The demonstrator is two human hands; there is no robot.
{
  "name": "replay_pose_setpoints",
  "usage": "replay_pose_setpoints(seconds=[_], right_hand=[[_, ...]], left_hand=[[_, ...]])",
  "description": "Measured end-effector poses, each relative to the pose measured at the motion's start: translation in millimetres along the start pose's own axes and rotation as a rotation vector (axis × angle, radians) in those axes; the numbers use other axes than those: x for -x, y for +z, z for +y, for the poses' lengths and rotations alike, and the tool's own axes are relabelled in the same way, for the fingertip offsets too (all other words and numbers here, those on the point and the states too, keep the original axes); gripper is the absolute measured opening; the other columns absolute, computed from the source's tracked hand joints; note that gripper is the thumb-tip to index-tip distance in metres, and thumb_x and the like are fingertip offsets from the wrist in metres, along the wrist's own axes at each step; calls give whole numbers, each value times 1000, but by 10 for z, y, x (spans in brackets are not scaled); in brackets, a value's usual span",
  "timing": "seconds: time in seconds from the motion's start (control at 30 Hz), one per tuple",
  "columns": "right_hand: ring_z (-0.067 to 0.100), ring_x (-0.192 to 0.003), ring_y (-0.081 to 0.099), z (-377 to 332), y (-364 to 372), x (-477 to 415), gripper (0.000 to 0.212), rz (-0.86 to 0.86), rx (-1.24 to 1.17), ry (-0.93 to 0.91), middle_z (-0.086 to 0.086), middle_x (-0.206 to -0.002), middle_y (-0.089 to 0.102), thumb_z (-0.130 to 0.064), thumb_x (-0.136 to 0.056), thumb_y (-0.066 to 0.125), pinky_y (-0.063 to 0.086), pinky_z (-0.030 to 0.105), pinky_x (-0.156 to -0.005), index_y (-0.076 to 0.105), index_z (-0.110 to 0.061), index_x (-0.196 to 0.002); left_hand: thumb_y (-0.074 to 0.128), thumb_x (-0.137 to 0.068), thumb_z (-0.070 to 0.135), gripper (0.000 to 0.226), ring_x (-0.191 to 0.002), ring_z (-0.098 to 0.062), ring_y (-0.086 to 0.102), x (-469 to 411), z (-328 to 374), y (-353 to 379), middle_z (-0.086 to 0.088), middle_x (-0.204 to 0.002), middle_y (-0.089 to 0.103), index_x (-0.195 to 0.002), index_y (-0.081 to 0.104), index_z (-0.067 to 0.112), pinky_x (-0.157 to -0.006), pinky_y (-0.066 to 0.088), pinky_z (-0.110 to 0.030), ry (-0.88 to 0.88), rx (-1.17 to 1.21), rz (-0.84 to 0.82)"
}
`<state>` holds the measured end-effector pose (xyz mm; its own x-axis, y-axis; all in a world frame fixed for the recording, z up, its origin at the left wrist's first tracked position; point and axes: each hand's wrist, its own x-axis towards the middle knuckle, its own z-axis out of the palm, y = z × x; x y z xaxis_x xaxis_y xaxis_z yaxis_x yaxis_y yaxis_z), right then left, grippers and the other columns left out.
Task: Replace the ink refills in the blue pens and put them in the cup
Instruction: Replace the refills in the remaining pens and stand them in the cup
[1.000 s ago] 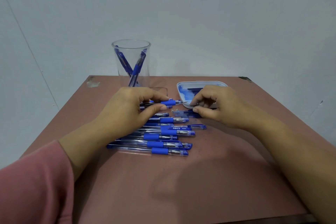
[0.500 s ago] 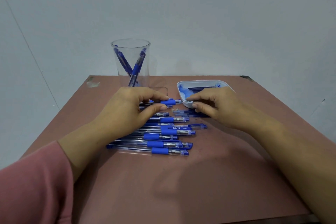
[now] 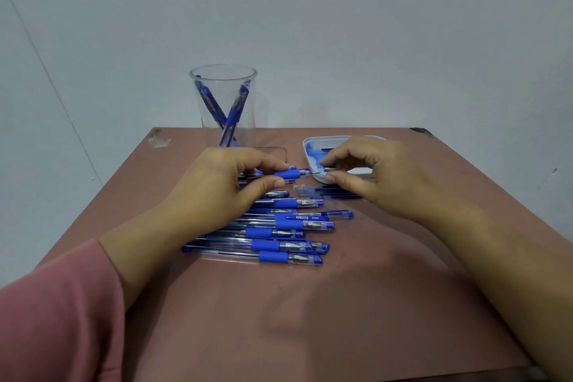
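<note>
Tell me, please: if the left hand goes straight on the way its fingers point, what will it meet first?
Probably the right hand, which pinches a small metal tip just ahead of the pen the left hand holds; depth is unclear.

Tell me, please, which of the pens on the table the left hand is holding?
The pen at the far end of the row, nearest the cup: the left hand pinches it between thumb and forefinger. The other pens lie loose.
</note>
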<state>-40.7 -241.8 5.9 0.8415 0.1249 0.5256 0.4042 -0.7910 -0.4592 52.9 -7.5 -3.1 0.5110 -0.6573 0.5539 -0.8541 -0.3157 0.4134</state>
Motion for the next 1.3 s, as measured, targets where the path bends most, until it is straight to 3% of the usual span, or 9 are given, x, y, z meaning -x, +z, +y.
replay_pose_setpoints(seconds=[0.2, 0.4, 0.57, 0.77, 0.87, 0.93, 1.03, 1.2, 1.3], right_hand=[[2, -86, 64, -32, 33, -1, 37, 7, -1, -29, -21, -90, 64, -9, -85, 71, 50, 16, -80, 61, -42, -95], [6, -83, 64, -1, 157, -13, 14, 14, 3, -50, -19, -87, 64, -24, -87, 69, 51, 21, -75, 70, -28, -100], [5, -83, 62, 12, 182, -20, 30, 47, -9, -77, -18, -88, 63, -39, -84, 66, 49, 17, -76, 61, -37, -113], [8, -78, 61, 23, 194, -34, 16, 80, 79, -140, -7, -83, 66, -29, -88, 66, 49, 24, -70, 70, -15, -94], [5, -78, 61, 39, 183, -26, 27, 55, 87, -118, -13, -83, 66, -41, -90, 58, 49, 21, -69, 70, -20, -100], [3, -82, 62, 22, 165, -8, 25, 65, 38, -116, -19, -87, 62, -38, -85, 67, 50, 16, -74, 65, -26, -107], [6, -79, 61, 7, 172, -13, 16, 86, 104, -189, -7, -85, 65, -26, -86, 68, 49, 17, -73, 68, -13, -96], [9, -73, 58, 15, 206, -15, 32, 44, 100, -86, -6, -76, 65, -42, -93, 49, 44, 16, -64, 68, -16, -89], [6, -78, 60, 9, 196, 8, 18, 71, 107, -154, -8, -85, 65, -30, -89, 65, 49, 17, -70, 66, -15, -98]], left_hand=[[57, -80, 49, 32, -85, 9, 59, 3, 21, -2, 33, -84, 60, -107, 70, 37, -71, 43, -5, 5, 17, -3], [58, -81, 48, 33, -84, 3, 62, 9, 47, 17, 30, -86, 63, -106, 72, 33, -72, 47, -9, 28, 29, -8], [56, -80, 52, 36, -84, 7, 60, 9, 51, 12, 33, -85, 61, -106, 72, 33, -72, 43, -6, 29, 41, 9], [56, -80, 52, 36, -83, 7, 60, 9, 54, 18, 35, -84, 59, -105, 72, 32, -72, 43, -5, 39, 34, 20], [55, -80, 52, 37, -83, 8, 60, 10, 57, 20, 34, -85, 60, -106, 72, 32, -73, 44, -6, 50, 35, 14], [56, -81, 51, 36, -83, 9, 60, 10, 57, 19, 34, -85, 60, -106, 72, 31, -73, 44, -6, 55, 39, 22], [58, -81, 48, 34, -82, 12, 59, 11, 58, 13, 36, -82, 58, -105, 73, 30, -73, 43, -5, 63, 35, 35], [58, -80, 47, 34, -82, 14, 58, 11, 61, 25, 39, -81, 55, -104, 74, 29, -73, 43, -4, 73, 30, 24], [58, -81, 46, 33, -81, 13, 59, 14, 53, 18, 37, -82, 57, -105, 74, 29, -73, 44, -6, 71, 43, 29]])
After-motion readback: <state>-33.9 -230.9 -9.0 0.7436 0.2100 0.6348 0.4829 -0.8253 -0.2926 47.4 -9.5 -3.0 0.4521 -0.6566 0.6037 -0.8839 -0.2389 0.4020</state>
